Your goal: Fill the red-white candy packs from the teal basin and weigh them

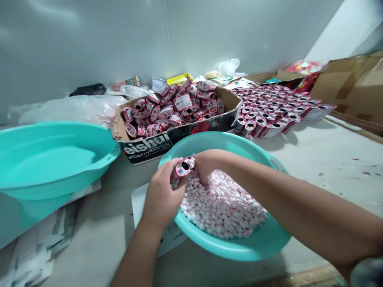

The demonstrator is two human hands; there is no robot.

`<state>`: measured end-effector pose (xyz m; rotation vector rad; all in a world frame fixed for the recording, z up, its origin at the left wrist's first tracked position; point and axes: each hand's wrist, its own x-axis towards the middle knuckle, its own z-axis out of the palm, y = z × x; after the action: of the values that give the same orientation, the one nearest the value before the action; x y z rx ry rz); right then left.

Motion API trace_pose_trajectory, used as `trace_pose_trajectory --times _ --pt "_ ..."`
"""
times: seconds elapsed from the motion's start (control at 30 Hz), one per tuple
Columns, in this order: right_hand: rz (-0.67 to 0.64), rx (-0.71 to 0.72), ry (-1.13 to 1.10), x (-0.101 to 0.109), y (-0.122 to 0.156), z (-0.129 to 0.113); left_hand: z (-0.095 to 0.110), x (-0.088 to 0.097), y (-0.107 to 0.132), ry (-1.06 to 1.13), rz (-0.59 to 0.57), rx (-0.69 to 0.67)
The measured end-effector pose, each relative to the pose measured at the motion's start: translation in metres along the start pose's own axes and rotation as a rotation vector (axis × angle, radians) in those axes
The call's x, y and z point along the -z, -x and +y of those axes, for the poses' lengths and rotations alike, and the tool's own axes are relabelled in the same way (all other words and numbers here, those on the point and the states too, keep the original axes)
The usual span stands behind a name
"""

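My left hand (164,191) is wrapped round a small printed pink-and-red packet (183,167), its top with a dark round hole facing up. It holds the packet over the left rim of a turquoise basin (230,253). Inside the basin lies a heap of small white and pale pink candies (227,203). My right hand (207,162) is curled beside the packet's mouth, with a few white candies showing between its fingers and the packet. Most of its fingertips are hidden behind the hand. A white flat device with printed keys (172,239) sits partly beneath the basin.
Behind the basin stands a cut-down carton (149,149) heaped with similar packets (167,109). Upright packets with holes on top (269,109) crowd the table at right. Another turquoise basin (56,159) is at left, near clear plastic bags (74,109). A large cardboard box (356,87) stands far right.
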<state>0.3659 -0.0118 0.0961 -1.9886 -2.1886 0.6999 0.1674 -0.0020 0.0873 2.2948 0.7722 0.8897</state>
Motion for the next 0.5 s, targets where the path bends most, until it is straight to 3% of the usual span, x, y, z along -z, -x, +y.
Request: trace_pose_trajectory --times 0.1,0.23,0.4,0.5 --pt "-0.241 -0.045 0.066 0.013 0.002 -0.006 0.001 0.0 0.001 -0.014 0.018 0.01" --pt "-0.327 -0.116 -0.014 0.037 0.013 -0.002 0.002 -0.001 0.001 -0.035 0.039 -0.03" --pt "-0.134 -0.088 -0.107 0.071 0.035 0.005 -0.001 -0.001 -0.001 -0.041 0.116 -0.071" --pt "0.038 0.003 -0.225 0.078 0.042 -0.001 -0.001 0.001 -0.003 -0.001 0.062 -0.1"
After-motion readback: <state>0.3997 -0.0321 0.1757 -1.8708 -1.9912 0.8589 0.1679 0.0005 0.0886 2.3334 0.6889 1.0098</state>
